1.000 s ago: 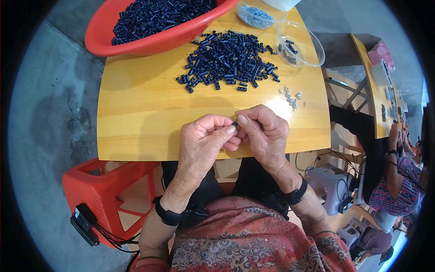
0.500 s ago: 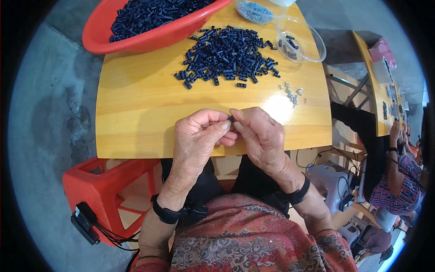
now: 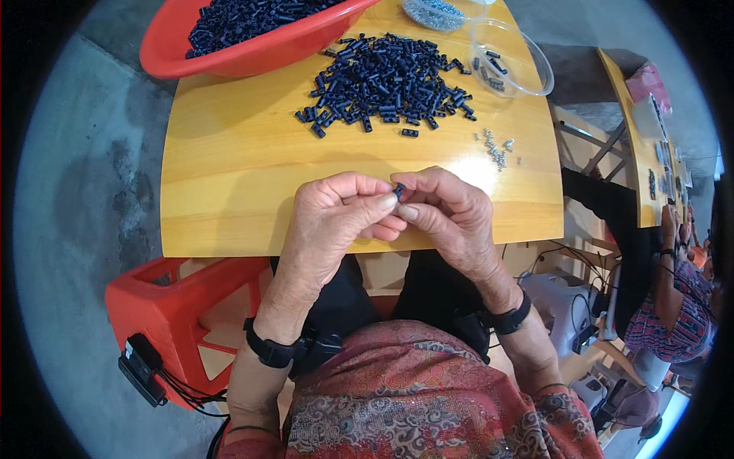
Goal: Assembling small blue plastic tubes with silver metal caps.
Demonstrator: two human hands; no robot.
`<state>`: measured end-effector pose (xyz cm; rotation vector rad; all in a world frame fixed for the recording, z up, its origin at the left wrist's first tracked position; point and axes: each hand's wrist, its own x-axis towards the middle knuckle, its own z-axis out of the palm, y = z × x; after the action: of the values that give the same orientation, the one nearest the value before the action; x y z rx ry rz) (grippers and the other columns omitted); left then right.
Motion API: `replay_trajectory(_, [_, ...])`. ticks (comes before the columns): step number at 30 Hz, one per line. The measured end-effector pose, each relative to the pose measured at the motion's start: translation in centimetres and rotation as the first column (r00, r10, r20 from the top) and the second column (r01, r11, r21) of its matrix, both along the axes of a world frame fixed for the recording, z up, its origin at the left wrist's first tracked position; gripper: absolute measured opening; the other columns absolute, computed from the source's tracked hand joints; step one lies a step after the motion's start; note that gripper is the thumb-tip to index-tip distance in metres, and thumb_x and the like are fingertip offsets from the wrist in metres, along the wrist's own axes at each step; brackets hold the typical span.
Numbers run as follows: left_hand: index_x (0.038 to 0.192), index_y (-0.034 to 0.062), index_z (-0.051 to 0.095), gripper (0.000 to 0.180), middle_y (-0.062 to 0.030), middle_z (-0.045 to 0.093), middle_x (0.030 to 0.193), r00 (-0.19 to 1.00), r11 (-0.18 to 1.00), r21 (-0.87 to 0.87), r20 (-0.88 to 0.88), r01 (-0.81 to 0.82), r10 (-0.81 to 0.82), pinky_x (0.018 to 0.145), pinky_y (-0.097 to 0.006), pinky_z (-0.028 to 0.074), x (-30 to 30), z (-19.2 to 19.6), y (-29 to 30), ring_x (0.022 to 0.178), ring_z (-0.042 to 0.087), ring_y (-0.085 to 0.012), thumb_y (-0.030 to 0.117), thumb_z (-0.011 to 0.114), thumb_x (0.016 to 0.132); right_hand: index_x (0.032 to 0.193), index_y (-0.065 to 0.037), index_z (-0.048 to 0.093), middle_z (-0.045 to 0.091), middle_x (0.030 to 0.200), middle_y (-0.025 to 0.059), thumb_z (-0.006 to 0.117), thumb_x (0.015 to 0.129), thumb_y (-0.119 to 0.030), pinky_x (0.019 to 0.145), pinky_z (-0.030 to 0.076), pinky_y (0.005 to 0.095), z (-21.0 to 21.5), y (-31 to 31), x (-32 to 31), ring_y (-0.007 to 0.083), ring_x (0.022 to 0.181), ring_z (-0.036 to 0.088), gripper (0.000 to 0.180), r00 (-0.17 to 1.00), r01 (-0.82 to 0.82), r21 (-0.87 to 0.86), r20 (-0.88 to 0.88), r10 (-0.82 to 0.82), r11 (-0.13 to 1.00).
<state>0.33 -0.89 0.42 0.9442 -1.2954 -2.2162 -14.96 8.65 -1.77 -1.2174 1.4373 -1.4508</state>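
Observation:
Between my two hands, above the table's near edge, is a small black plastic piece (image 3: 398, 191), mostly covered by fingers. My left hand (image 3: 332, 222) pinches it between thumb and forefinger, with the other fingers curled below. From the other side, the thumb and forefinger of my right hand (image 3: 453, 218) close on it too. Whether the right fingertips also hold a tiny screw cannot be made out. Beyond the hands lies a pile of short black tube-shaped plastic pieces (image 3: 390, 80) with holes in them. A few small silvery metal parts (image 3: 498, 150) lie to its right.
A red basin (image 3: 260, 57) full of black pieces stands at the far left. A clear round tub (image 3: 527, 80) holds several pieces; another tub (image 3: 436, 17) holds silvery parts. A red stool (image 3: 164, 321) is at lower left. Another person (image 3: 669, 306) works at a table on the right.
The view has shifted slightly, so the table and pile appear higher. My right fingertips have moved a little, and more of the black piece shows between the hands.

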Motion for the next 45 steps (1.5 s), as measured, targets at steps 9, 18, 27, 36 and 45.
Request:
replay_trajectory(9, [0.097, -0.0041, 0.062, 0.02, -0.0116, 0.066, 0.083, 0.997, 0.998, 0.039, -0.052, 0.053, -0.051, 0.064, -0.026, 0.058, 0.2, 0.0, -0.2, 0.072, 0.068, -0.017, 0.015, 0.058, 0.091, 0.105, -0.001, 0.062, 0.064, 0.088, 0.0049, 0.068, 0.08, 0.0, 0.073, 0.052, 0.0242, 0.1, -0.1, 0.2, 0.0115, 0.082, 0.064, 0.025, 0.999, 0.001, 0.024, 0.048, -0.002, 1.0])
replay_trajectory(18, [0.093, -0.0049, 0.064, 0.019, -0.0105, 0.066, 0.079, 0.999, 0.998, 0.031, -0.016, 0.05, -0.05, 0.061, -0.023, 0.056, -0.1, 0.6, -0.2, 0.066, 0.066, -0.0131, 0.012, 0.065, 0.086, 0.107, -0.002, 0.061, 0.063, 0.087, 0.0093, 0.07, 0.078, -0.002, 0.068, 0.054, 0.0264, 0.9, 0.1, 0.2, 0.0172, 0.079, 0.067, 0.031, 0.966, 0.012, -0.033, -0.258, -0.02, 0.999])
replay_trajectory(27, [0.09, -0.004, 0.065, 0.017, -0.0087, 0.066, 0.077, 0.999, 0.999, -0.017, 0.038, 0.028, -0.027, 0.059, -0.021, 0.054, -0.4, 0.3, 0.2, 0.066, 0.063, -0.0096, 0.012, 0.066, 0.085, 0.107, -0.001, 0.058, 0.061, 0.083, 0.0096, 0.076, 0.072, -0.013, 0.061, 0.053, 0.0283, 2.7, -0.1, -0.2, 0.0201, 0.071, 0.066, 0.041, 0.855, 0.011, -0.057, -0.517, -0.039, 0.998])
replay_trajectory(36, [0.091, -0.0063, 0.064, 0.014, -0.0103, 0.066, 0.083, 0.996, 0.996, -0.052, 0.061, 0.074, -0.071, 0.065, -0.025, 0.055, -0.6, 0.2, 0.5, 0.073, 0.066, -0.0147, 0.007, 0.062, 0.087, 0.076, -0.007, 0.051, 0.048, 0.067, 0.0049, 0.07, 0.074, -0.024, 0.05, 0.049, 0.0301, 3.1, -0.4, -0.9, 0.0195, 0.059, 0.057, 0.026, 0.383, -0.194, -0.107, -0.923, -0.025, 0.975])
replay_trajectory(45, [0.096, -0.0072, 0.064, 0.019, -0.0116, 0.067, 0.084, 0.969, 0.982, -0.072, 0.187, 0.175, -0.159, 0.064, -0.025, 0.056, -0.4, 0.7, 0.3, 0.072, 0.067, -0.0158, 0.01, 0.059, 0.09, 0.074, -0.008, 0.05, 0.045, 0.066, 0.0031, 0.069, 0.073, -0.027, 0.048, 0.048, 0.0283, 2.4, -1.0, -1.7, 0.0165, 0.059, 0.055, 0.026, 0.265, -0.288, -0.14, -0.962, -0.061, 0.947])
